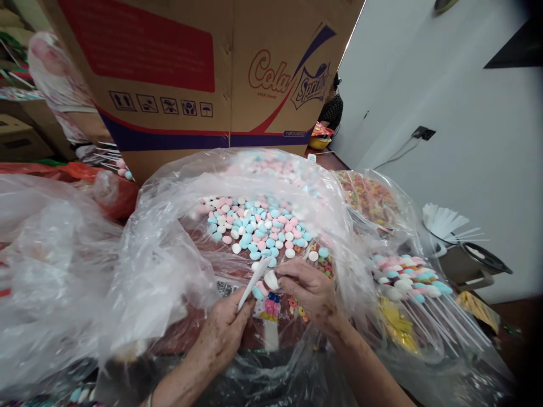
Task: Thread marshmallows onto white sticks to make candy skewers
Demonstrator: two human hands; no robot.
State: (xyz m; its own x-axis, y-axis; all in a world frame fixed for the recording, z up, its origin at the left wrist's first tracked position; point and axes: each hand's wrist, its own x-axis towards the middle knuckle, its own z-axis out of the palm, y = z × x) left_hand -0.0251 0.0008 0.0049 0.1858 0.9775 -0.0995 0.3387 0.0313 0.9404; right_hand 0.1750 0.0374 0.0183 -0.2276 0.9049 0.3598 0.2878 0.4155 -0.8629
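My left hand is closed around a thin white stick that points up and to the right. A blue sweet and a pink one sit on it near my fingers. My right hand pinches a white sweet right against the stick. Both hands work inside the mouth of a big clear plastic bag. Just beyond them lies a heap of pink, blue and white round sweets.
A large cardboard box stands behind the bag. To the right lie finished sticks of sweets, bare white sticks and a bag of multicoloured sweets. Crumpled clear plastic fills the left. Another person sits far behind.
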